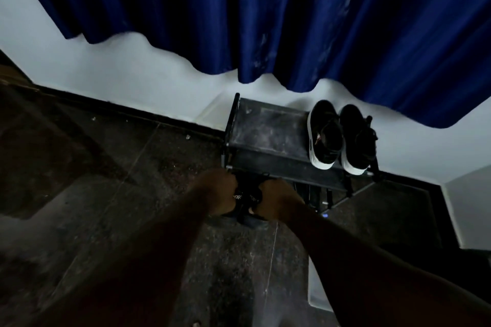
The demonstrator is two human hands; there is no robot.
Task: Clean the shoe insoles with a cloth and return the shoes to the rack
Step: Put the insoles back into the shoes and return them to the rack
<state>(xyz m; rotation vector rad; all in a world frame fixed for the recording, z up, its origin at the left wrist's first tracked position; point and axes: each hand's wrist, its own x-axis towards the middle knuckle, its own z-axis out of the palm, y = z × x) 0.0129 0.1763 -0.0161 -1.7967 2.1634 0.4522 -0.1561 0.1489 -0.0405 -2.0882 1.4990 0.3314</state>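
A low black shoe rack [265, 135] stands against the white wall. A pair of black shoes with white soles [341, 138] sits on the right of its top shelf. In front of the rack's left corner, my left hand [218, 188] and my right hand [277, 200] each grip one of a pair of dark shoes [248, 198] with pale lettering on the straps. The shoes are held side by side just above the floor. My fingers are hidden behind the backs of the hands. No cloth shows.
A dark blue curtain [265, 13] hangs above the rack, its hem just over the shelf. The dark speckled floor [106, 167] spreads left and toward me. A black skirting runs along the wall. A white wall corner [467, 207] juts out at the right.
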